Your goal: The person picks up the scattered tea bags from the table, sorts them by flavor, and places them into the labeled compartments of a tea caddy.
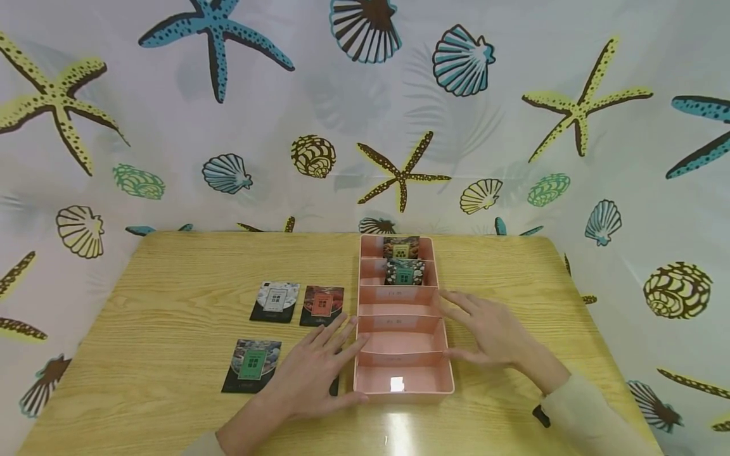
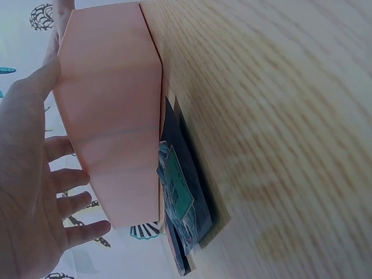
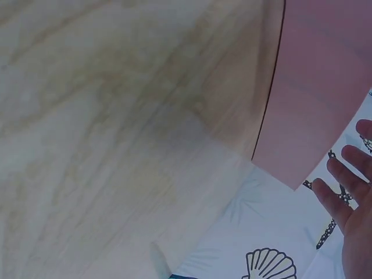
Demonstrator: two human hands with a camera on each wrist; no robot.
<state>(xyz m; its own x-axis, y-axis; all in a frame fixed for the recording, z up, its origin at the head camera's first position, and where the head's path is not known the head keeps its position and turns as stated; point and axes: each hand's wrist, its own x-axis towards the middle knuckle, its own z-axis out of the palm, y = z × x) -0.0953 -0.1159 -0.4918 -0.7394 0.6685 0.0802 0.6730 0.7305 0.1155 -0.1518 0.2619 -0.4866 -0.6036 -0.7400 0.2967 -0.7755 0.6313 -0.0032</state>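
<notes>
A pink divided box [image 1: 404, 397] stands on the table between my two hands. My left hand [image 1: 310, 373] is spread at its left side, fingertips right at the rim; in the left wrist view the thumb [image 2: 45, 78] overlaps the top edge. On the other side my right hand [image 1: 493, 326] has its fingers extended toward the right rim. Neither hand grips anything. Two packets, one with a yellow label [image 1: 401, 247] and one with a teal label [image 1: 405, 272], lean in the two farthest compartments. The nearer compartments hold no packets.
Left of the box lie dark packets with a white label [image 1: 275, 301], a red label [image 1: 322, 305] and a green label [image 1: 251, 366]. Another packet [image 1: 334, 386] is mostly hidden under my left hand. A shell-patterned cloth [image 1: 274, 126] hangs behind the wooden table [image 1: 171, 304].
</notes>
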